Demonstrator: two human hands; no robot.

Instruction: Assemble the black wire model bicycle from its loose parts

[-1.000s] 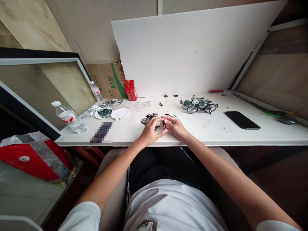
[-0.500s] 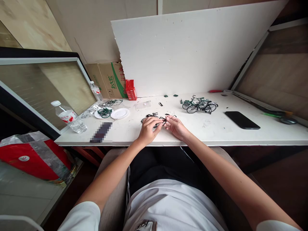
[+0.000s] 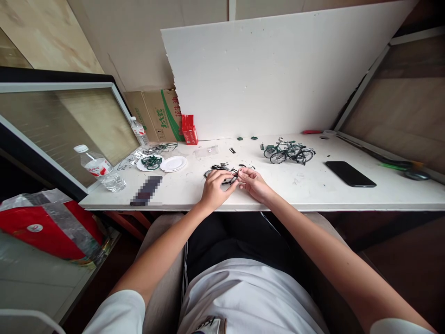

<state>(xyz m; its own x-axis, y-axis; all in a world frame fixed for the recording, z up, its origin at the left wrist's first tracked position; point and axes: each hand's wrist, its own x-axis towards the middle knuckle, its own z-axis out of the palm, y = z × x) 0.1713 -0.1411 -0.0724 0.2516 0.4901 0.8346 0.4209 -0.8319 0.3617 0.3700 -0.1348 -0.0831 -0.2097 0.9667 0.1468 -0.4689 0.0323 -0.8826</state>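
Near the table's front edge, my left hand (image 3: pixel 217 186) and my right hand (image 3: pixel 255 184) meet around a small black model bicycle part (image 3: pixel 234 175). Thumb and fingers of both hands close on it; its exact shape is partly hidden by the fingertips. Just behind my left hand lie more black bicycle parts (image 3: pixel 220 166), a wheel among them. A few thin black pieces (image 3: pixel 246 166) rest behind my right hand. Farther right, a black model bicycle (image 3: pixel 292 155) stands upright in front of a green model bicycle (image 3: pixel 274 149).
White plates (image 3: pixel 173 163), one bearing green bicycle parts (image 3: pixel 151 162), sit on the left by a water bottle (image 3: pixel 100 169). A black phone (image 3: pixel 350 174) lies at the right. A red box (image 3: pixel 189 130) and a cardboard carton (image 3: pixel 156 116) stand behind, beside a white foam board (image 3: pixel 278 74).
My hands have shifted very slightly, with the fingertips adjusting around the black part. Everything else on the table stays where it was.
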